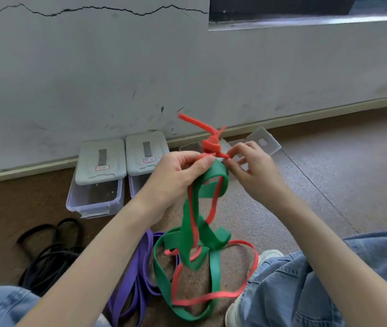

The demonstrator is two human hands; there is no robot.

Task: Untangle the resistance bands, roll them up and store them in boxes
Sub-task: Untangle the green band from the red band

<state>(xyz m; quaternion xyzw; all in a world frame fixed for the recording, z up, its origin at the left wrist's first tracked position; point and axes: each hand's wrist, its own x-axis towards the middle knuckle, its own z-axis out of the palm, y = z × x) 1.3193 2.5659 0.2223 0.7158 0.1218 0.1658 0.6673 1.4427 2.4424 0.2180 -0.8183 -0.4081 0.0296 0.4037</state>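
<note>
Red band (211, 143) knotted with green band (192, 223), held up in front of two lidded boxes (100, 178): left hand (178, 178) grips both, right hand (256, 171) fingers pinch the red knot.

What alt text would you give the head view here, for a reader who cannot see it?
A seated person's left hand and right hand pick at a knot in a narrow red rubber band tangled with a wide green rubber band. A purple band and a black band lie on the floor; two lidded clear plastic boxes stand against the wall.
</note>
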